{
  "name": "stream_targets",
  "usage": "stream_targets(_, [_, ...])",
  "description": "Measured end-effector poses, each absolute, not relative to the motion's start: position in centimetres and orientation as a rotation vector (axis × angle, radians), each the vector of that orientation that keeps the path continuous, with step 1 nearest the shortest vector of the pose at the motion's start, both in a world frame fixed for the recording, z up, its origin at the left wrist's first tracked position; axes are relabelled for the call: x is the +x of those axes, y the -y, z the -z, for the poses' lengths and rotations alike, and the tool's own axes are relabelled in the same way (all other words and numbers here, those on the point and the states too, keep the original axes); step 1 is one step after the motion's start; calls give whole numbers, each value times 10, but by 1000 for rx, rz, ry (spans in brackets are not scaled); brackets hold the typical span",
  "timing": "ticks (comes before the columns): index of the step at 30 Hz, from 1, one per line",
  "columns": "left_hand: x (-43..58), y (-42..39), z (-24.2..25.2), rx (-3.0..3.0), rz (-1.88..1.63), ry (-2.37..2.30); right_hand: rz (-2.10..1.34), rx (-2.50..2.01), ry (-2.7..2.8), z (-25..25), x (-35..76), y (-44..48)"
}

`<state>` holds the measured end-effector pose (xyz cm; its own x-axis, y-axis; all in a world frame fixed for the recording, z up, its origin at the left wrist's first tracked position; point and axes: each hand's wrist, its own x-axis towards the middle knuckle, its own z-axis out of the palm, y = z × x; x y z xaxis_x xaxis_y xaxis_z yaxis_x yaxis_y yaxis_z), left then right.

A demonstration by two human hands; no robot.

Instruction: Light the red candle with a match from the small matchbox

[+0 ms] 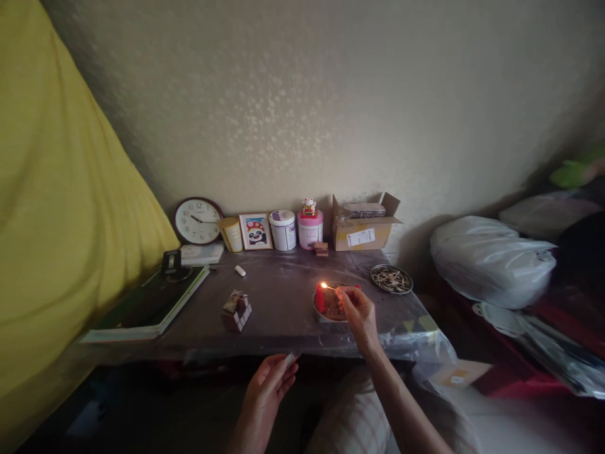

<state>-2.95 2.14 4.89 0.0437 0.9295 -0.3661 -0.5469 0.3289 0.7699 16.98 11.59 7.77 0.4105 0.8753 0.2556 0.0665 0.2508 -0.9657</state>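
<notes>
Nearest to us, our left hand (pixel 267 384) is held just in front of the table (pixel 278 296), its fingers curled around a small pale box (pixel 290 360). Our right hand (pixel 360 315) extends over the table's front portion and pinches a match (pixel 331 288) between thumb and fingertips. The match is lit, with its flame (pixel 324 285) at the top of a red candle (pixel 320 301). The flame's glare hides the wick, so we cannot tell whether the candle itself is alight. The candle stands upright at the left side of a bowl (pixel 329 320) filled with brown granular material.

To the left of the bowl, and apart from it, we find a cluster of small boxes (pixel 236 312). Further left lies a large green book (pixel 146 302) bearing a black object (pixel 171 261). Beyond the cluster lies a small white object (pixel 240 270). Near the table's right edge, a round dish (pixel 399 292) contains many thin sticks (pixel 390 277).

Along the wall (pixel 425 126), from left to right, we identify a round clock (pixel 198 230), a yellow cup (pixel 231 236), a framed panda picture (pixel 256 233), a white-lidded tin (pixel 282 233), a pink-lidded tin (pixel 311 234) carrying a cat figurine (pixel 309 207), and an open cardboard box (pixel 362 238).
</notes>
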Motion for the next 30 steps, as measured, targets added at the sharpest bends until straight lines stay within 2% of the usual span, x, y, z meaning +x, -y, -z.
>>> stream_targets(30, [-36,-27,-42,445,-1195,-999,-532,-1346,1121,-77,159,-130])
